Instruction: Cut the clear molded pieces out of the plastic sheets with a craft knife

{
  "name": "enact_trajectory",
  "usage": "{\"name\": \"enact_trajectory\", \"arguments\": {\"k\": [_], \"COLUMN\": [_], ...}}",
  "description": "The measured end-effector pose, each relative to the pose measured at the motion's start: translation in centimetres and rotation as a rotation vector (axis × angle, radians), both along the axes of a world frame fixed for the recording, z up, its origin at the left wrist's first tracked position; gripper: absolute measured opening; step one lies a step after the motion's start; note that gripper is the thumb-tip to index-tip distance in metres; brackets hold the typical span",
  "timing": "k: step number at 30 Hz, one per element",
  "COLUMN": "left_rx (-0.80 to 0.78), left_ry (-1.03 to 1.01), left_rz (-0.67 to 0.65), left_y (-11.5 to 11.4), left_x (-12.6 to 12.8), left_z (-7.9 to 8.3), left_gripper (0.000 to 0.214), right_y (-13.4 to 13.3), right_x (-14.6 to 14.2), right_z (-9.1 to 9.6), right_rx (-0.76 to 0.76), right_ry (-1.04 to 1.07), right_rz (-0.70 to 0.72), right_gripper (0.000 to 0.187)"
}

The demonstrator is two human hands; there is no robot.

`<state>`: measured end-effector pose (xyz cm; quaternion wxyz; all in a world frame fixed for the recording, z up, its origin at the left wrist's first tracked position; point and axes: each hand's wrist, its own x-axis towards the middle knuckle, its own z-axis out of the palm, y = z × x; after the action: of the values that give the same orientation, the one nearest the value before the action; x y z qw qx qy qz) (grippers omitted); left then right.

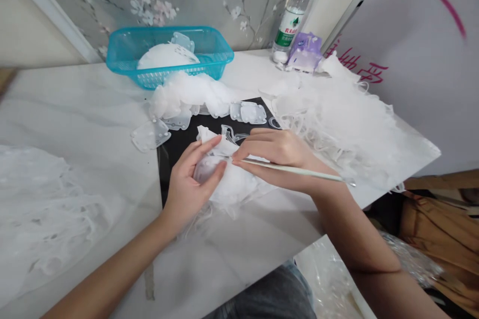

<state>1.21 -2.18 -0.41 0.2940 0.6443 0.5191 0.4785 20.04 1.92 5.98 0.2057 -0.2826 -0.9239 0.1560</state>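
My left hand [194, 174] is curled around a small clear plastic shell wrapped in white mesh fabric [228, 182], thumb and fingers pressing it over a black mat [175, 144]. My right hand [280, 152] pinches a thin white stick [299, 171], its tip touching the fabric at the shell. The stick's far end points right, past my wrist. Both hands meet at the middle of the white marble table [93, 119].
A teal plastic basket [123, 52] with white pieces stands at the back. Clear plastic shells [149, 134] and white fabric lie beside the mat. More white mesh is heaped at right [337, 114] and left [41, 209]. A water bottle [294, 15] and purple tissue pack [305, 52] stand by the wall.
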Motion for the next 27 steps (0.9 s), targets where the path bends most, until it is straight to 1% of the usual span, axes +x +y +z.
{"name": "enact_trajectory", "arguments": {"k": [3, 6, 8, 10, 12, 15, 17, 19, 20, 23, 25, 27], "left_rx": [0.026, 0.056, 0.074, 0.072, 0.022, -0.102, -0.182, -0.241, -0.257, -0.221, -0.168, -0.127], "left_ry": [0.013, 0.036, 0.044, 0.029, -0.015, -0.125, -0.203, -0.263, -0.282, -0.299, -0.277, -0.223], "left_rz": [0.036, 0.074, 0.091, 0.115, 0.140, 0.160, 0.146, 0.126, 0.121, 0.110, 0.086, 0.056], "left_y": [-0.3, -0.5, -0.6, -0.5, -0.4, -0.2, -0.2, -0.2, -0.2, -0.2, -0.4, -0.5], "left_x": [0.2, 0.3, 0.3, 0.1, -0.1, -0.2, -0.2, -0.1, 0.0, 0.1, 0.1, -0.1], "left_z": [0.2, 0.3, 0.3, 0.2, 0.2, 0.5, 0.7, 1.0, 1.0, 0.8, 0.5, 0.3], "left_gripper": [0.043, 0.043, 0.043, 0.045, 0.045, 0.048, 0.050, 0.050, 0.047, 0.041, 0.038, 0.039], "right_y": [-0.1, -0.1, 0.0, 0.1, 0.2, 0.4, 0.5, 0.5, 0.5, 0.7, 0.8, 0.9], "right_x": [0.2, 0.4, 0.6, 0.8, 1.0, 0.8, 0.2, -0.5, -0.8, -1.6, -1.7, -1.6], "right_z": [0.4, 0.4, 0.3, 0.2, 0.0, -0.6, -1.1, -1.8, -2.1, -3.1, -3.5, -3.9], "right_rx": [-0.003, -0.018, -0.029, -0.058, -0.085, -0.121, -0.182, -0.195, -0.160, 0.030, 0.088, 0.080], "right_ry": [-0.015, 0.009, 0.080, 0.198, 0.359, 0.608, 0.691, 0.649, 0.585, 0.328, 0.208, 0.168], "right_rz": [0.006, 0.017, 0.019, 0.006, -0.069, -0.243, -0.307, -0.276, -0.230, -0.060, -0.033, -0.052], "right_gripper": [0.026, 0.021, 0.018, 0.014, 0.012, 0.014, 0.021, 0.029, 0.031, 0.026, 0.026, 0.027]}}
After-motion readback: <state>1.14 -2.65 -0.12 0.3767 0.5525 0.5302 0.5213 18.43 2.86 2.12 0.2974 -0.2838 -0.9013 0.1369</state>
